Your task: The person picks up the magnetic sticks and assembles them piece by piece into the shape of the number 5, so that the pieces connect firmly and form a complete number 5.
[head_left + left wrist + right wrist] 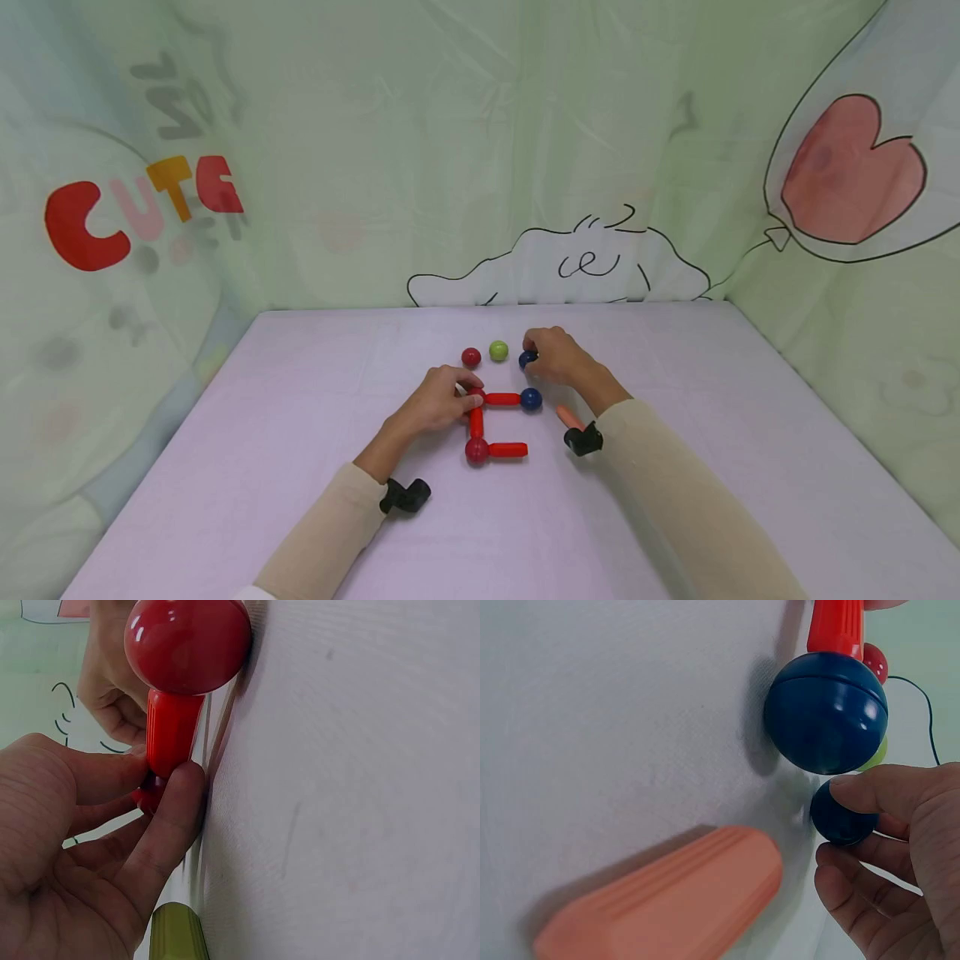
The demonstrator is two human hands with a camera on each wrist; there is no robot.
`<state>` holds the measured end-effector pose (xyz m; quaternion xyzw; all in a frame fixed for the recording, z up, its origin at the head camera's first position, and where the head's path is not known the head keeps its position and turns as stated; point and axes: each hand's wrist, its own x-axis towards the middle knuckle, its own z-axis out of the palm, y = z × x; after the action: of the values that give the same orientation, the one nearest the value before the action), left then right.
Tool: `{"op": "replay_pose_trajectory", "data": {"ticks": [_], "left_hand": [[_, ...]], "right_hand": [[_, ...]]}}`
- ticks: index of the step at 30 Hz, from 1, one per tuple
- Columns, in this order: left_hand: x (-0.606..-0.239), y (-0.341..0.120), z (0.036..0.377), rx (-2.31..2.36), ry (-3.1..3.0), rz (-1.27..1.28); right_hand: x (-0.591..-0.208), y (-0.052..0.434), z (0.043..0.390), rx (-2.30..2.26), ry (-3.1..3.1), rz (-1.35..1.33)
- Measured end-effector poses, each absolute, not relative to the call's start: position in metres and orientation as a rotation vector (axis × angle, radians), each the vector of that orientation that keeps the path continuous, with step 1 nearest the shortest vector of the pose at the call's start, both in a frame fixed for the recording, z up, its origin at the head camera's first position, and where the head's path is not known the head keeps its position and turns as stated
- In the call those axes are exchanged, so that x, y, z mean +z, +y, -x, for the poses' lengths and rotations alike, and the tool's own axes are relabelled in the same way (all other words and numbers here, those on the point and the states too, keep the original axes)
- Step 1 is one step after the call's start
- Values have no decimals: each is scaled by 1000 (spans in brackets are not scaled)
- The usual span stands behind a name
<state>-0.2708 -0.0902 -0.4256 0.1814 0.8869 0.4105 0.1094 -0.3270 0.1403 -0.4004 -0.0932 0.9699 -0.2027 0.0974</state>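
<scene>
A joined frame of balls and rods lies on the table. Its corner red ball (477, 395) is pinched between the thumb and fingers of my left hand (435, 402). From that ball one red rod (502, 399) runs right to a blue ball (531, 400); another red rod (477, 423) comes toward me to a nearer red ball (477, 451), which bears a further red rod (509, 450) with a free end. Beyond the frame's blue end, my right hand (561, 358) grips a loose blue ball (844, 814) between thumb and fingers.
A loose red ball (471, 357) and a green ball (498, 350) sit at the back. Beside the right wrist lies an orange rod (568, 417). The left wrist view shows a green rod (177, 934) near the left hand. Printed curtains surround the table (300, 433).
</scene>
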Motion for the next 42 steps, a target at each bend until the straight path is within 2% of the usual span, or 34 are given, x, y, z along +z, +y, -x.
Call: {"op": "replay_pose_trajectory", "data": {"ticks": [9, 28, 42], "left_hand": [[-421, -91, 271, 1196, 2627, -564], [-427, -89, 271, 1175, 2641, -546], [-428, -90, 271, 1168, 2643, -534]], "right_hand": [[-398, 149, 322, -541, 2920, 327], [-401, 165, 305, -860, 2976, 316], [-390, 170, 279, -920, 2948, 490]]}}
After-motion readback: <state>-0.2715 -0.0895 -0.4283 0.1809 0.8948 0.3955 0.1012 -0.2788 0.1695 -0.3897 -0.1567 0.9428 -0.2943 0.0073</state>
